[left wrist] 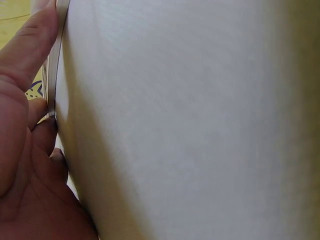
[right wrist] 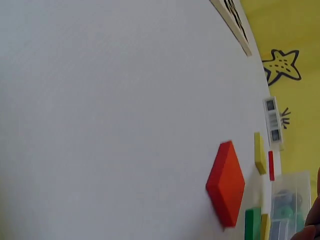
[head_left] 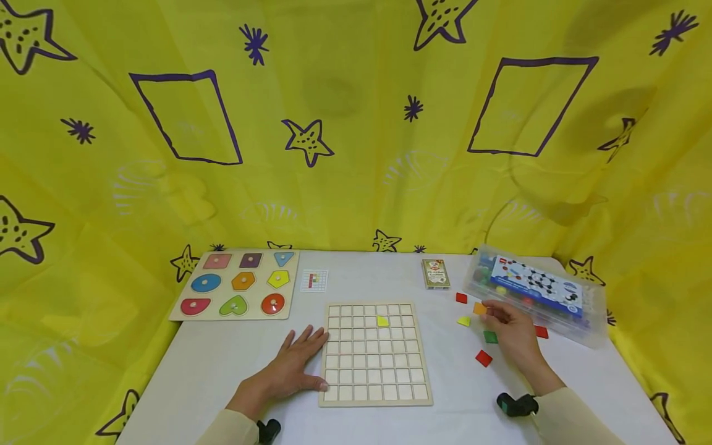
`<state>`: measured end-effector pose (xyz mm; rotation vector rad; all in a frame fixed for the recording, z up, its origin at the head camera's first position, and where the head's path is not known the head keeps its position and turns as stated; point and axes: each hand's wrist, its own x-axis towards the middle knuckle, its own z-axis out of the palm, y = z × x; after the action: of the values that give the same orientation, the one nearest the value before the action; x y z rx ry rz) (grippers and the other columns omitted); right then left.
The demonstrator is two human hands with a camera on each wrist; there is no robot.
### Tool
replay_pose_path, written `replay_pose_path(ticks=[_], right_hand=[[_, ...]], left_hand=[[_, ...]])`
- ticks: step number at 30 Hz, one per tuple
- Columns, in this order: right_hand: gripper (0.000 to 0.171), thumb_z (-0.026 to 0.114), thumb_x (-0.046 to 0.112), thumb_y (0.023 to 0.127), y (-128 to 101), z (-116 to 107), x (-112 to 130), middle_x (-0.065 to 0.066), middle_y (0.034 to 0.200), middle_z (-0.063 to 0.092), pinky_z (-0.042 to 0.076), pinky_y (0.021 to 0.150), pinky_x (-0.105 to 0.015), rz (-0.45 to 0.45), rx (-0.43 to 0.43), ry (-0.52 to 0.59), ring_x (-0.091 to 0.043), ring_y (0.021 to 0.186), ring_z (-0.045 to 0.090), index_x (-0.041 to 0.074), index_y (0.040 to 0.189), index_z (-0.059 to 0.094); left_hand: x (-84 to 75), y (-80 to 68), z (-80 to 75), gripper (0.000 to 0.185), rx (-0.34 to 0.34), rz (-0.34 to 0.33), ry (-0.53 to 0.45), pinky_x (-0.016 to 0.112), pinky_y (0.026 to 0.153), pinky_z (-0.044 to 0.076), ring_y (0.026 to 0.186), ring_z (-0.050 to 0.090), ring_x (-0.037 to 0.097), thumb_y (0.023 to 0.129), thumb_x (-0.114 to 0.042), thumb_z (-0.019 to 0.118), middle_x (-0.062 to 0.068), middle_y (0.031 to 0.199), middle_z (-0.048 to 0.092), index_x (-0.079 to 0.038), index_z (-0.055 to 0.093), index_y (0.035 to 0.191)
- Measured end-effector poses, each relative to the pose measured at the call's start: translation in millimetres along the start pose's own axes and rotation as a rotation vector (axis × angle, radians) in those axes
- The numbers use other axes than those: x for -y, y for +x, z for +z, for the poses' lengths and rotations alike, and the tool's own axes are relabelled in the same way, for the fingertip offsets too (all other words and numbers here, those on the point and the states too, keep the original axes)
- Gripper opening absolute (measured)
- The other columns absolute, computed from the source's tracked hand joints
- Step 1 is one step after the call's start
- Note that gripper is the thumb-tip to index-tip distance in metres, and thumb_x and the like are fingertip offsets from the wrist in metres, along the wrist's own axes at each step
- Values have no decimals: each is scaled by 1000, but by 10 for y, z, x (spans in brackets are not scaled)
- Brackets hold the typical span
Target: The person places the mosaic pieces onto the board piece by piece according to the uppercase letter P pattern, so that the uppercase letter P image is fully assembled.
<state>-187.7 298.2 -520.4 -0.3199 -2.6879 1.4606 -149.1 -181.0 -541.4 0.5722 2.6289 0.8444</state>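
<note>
A wooden grid board (head_left: 375, 377) lies at the table's middle with one yellow tile (head_left: 382, 321) in its upper rows. My left hand (head_left: 295, 361) lies flat on the table against the board's left edge; in the left wrist view its thumb (left wrist: 30, 45) touches that edge (left wrist: 56, 75). My right hand (head_left: 491, 314) is at the right, fingers curled, pinching an orange tile (head_left: 479, 308). Around it lie loose tiles: red (head_left: 461, 298), yellow (head_left: 464, 321), green (head_left: 490, 337), red (head_left: 483, 358) and red (head_left: 541, 332). The right wrist view shows the near red tile (right wrist: 226, 182) and the green one (right wrist: 252, 225).
A shape puzzle board (head_left: 236, 284) sits at the back left, with a small pattern card (head_left: 314, 280) beside it. A card box (head_left: 436, 274) stands at the back. A clear plastic box (head_left: 536, 293) lies at the right edge. Yellow cloth walls enclose the white table (head_left: 222, 358).
</note>
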Motion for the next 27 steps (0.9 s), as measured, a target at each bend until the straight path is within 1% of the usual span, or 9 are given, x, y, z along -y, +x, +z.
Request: replay_pose_path(ticks=[4, 7, 12, 14, 16, 21, 23, 27], right_hand=[[37, 68, 11, 103, 24, 142, 128, -16, 123, 67, 57, 75, -12, 4, 26, 58, -14, 100, 58, 5, 139, 67], [36, 69, 9, 102, 49, 263, 202, -15, 120, 69, 58, 76, -12, -18, 31, 95, -12, 97, 60, 3, 137, 67], [33, 73, 5, 98, 81, 470, 321, -8, 106, 71, 56, 73, -13, -60, 16, 167, -4, 89, 60, 0, 130, 69], [33, 74, 5, 97, 79, 542, 378, -6, 103, 71, 55, 73, -12, -68, 20, 196, -2, 88, 60, 0, 129, 69], [33, 75, 4, 96, 78, 615, 438, -7, 103, 72, 54, 72, -12, -82, 24, 226, -1, 87, 60, -1, 128, 70], [31, 77, -1, 94, 80, 804, 580, -18, 107, 73, 53, 71, -11, -133, 32, 280, -1, 86, 61, -3, 124, 72], [30, 76, -1, 94, 72, 874, 631, -19, 108, 72, 53, 72, -11, -138, 41, 291, -2, 87, 60, -2, 124, 73], [28, 76, -1, 94, 60, 1018, 702, -15, 105, 71, 53, 71, -12, -133, 64, 315, -6, 88, 60, -2, 122, 73]], left_hand=[[14, 3, 1, 108, 0, 5, -6, 65, 131, -4, 164, 11, 39, 80, -53, 86, 11, 174, 29, -10, 35, 165], [21, 4, 2, 108, 0, 5, -9, 65, 131, -4, 164, 11, 38, 80, -53, 86, 11, 174, 29, -10, 35, 165], [23, 6, 3, 107, 3, 3, -3, 64, 132, -3, 164, 12, 38, 80, -53, 86, 10, 174, 29, -11, 36, 165], [18, 7, 1, 107, 4, 4, -1, 64, 132, -3, 164, 12, 38, 80, -53, 86, 10, 174, 30, -10, 36, 165], [13, 6, -2, 107, 4, 5, 2, 64, 132, -3, 164, 12, 39, 80, -53, 86, 11, 174, 30, -10, 36, 165], [7, 4, -5, 107, 7, -4, 6, 63, 132, -2, 164, 13, 38, 80, -53, 86, 10, 174, 30, -11, 36, 165], [8, 5, -3, 107, 9, -8, 5, 63, 132, -2, 164, 13, 38, 80, -53, 86, 9, 174, 30, -11, 36, 165], [11, 5, 3, 107, 11, -19, -1, 63, 132, -2, 165, 13, 37, 80, -52, 87, 8, 174, 30, -12, 36, 165]])
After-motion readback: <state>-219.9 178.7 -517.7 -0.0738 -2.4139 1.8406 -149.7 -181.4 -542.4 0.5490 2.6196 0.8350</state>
